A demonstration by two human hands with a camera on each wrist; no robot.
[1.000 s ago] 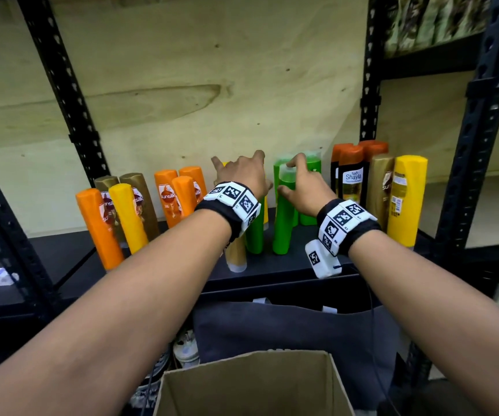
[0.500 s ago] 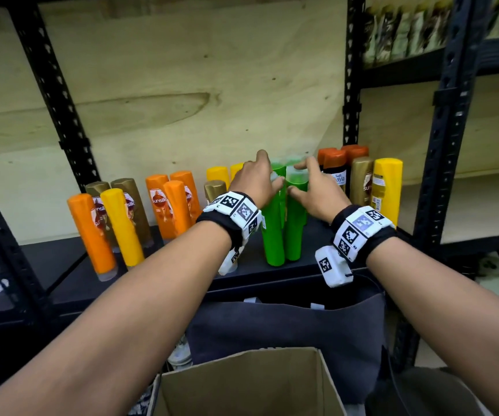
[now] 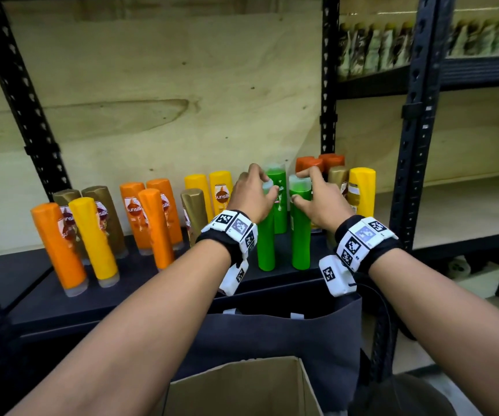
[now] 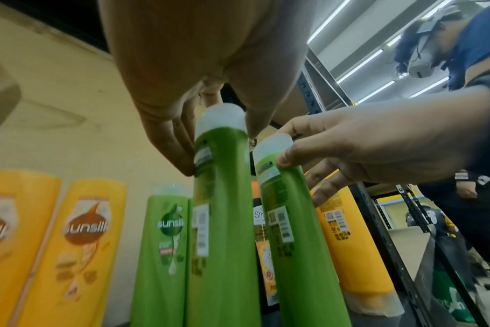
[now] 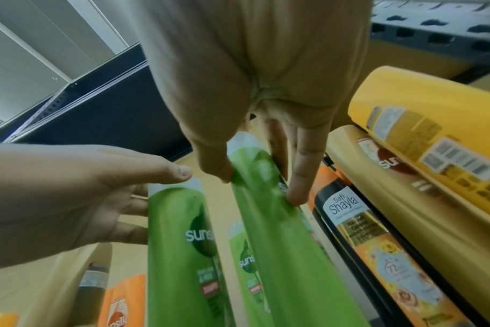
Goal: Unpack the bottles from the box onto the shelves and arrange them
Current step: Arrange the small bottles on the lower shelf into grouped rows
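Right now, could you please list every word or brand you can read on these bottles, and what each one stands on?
"sunsilk": rear green plastic bottle, behind the two that the hands grip.
"sunsilk": yellow plastic bottle at the back.
"Safi Shayla": black-topped orange bottle.
Barcodes and small print on the yellow bottle's back label: too blurred to read.

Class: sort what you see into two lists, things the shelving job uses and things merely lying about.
Job:
left hand gripping front-left green plastic bottle
right hand gripping front-right green plastic bottle
open brown cardboard box
black metal shelf

Lying about:
white castor wheel
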